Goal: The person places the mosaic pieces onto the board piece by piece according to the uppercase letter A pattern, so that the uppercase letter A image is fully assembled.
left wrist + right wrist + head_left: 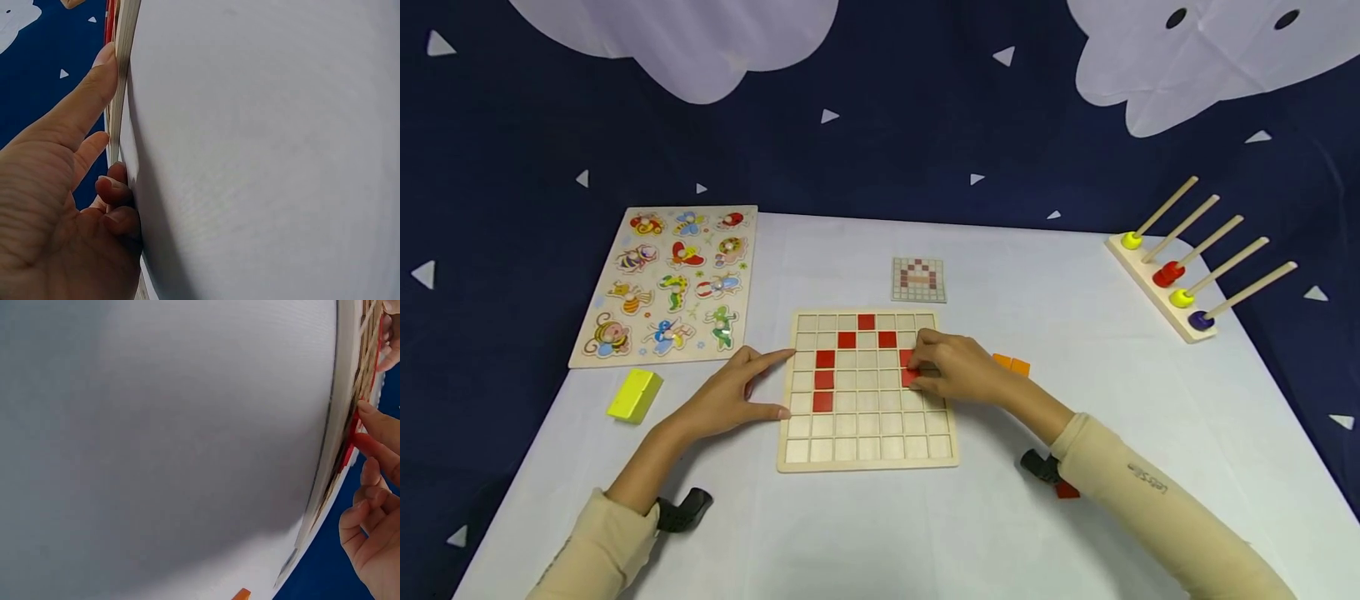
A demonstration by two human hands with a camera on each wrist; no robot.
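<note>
A wooden grid board (857,450) lies flat, with several red square tiles (824,380) in its cells, forming a peaked outline. On its left edge my left hand (722,396) rests the tips of the thumb and forefinger, spread apart, as the left wrist view also shows; the other fingers are bent. Over the right side of the board, my right hand (958,367) pinches a red tile (910,377) between thumb and forefinger, low at the grid. Another red tile (906,358) sits just above it, partly covered by the fingers.
Behind the board lies a small pattern card (919,279). An insect puzzle board (662,283) and a yellow block (635,396) are at left. Orange tiles (1019,367) and a red piece (1067,490) lie by the right arm; a peg stand (1161,292) stands back right.
</note>
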